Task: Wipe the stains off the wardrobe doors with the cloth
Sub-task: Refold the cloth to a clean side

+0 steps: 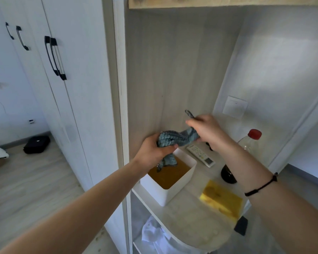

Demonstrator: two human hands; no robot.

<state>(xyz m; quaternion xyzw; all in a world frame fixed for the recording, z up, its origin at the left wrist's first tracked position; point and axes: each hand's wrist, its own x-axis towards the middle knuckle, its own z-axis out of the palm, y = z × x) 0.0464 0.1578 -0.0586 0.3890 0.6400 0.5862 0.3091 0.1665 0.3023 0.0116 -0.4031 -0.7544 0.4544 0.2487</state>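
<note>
Cloth (173, 140), one, blue-grey, stretched between both hands above the tub. Left hand (152, 150) clenched round the lower bunch, fingers curled over it. Right hand (206, 128) grasped the upper end, a loop of hem poking out above the knuckles. Loose tail hung down over the amber liquid (171, 177); whether it touched, could not tell.

Looked like wringing. Judged best done by twisting the hands opposite ways, keeping the whole cloth over the white tub (174, 191) so drips fall in, and stopping at damp, not dripping, before going to the doors.

Count on the desk (191, 217): one tub, one remote (200, 155) just behind it, two bottles, a clear one with red cap (250, 143) and a dark one (228, 175), and one yellow sponge (221, 198). Wardrobe doors (77, 61) stood well to the left, shut, with four black handles (52, 57) showing.
</note>
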